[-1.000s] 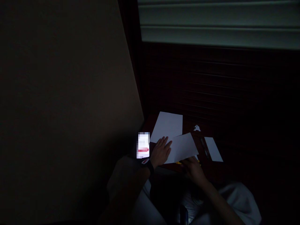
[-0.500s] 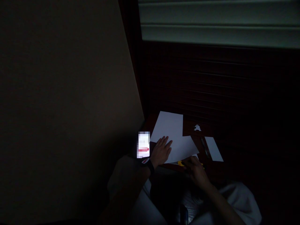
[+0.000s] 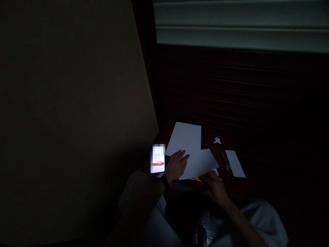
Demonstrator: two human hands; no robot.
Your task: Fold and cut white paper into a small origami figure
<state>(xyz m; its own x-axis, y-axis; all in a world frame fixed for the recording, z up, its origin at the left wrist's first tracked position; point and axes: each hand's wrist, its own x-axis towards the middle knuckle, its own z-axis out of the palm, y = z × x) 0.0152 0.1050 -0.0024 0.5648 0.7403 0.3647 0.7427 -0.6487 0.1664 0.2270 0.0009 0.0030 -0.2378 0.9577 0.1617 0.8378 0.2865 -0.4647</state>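
Observation:
The scene is very dark. My left hand (image 3: 177, 165) lies flat with fingers spread on a white sheet of paper (image 3: 200, 161), holding it down on a dark wooden table (image 3: 208, 137). My right hand (image 3: 215, 186) is at the near edge of that sheet, its fingers curled by a small yellow object (image 3: 197, 178); I cannot tell whether it grips it. A second white sheet (image 3: 186, 137) lies partly under the first one, farther back.
A lit phone screen (image 3: 157, 159) glows left of my left hand. A narrow paper strip (image 3: 235, 163), a dark pen (image 3: 224, 160) and a small white paper figure (image 3: 217, 140) lie to the right. A wall stands left, a window blind at the back.
The front sheet's raised right side has been lowered and now lies flat. My right hand has slid slightly right along its near edge. My left hand stays in place.

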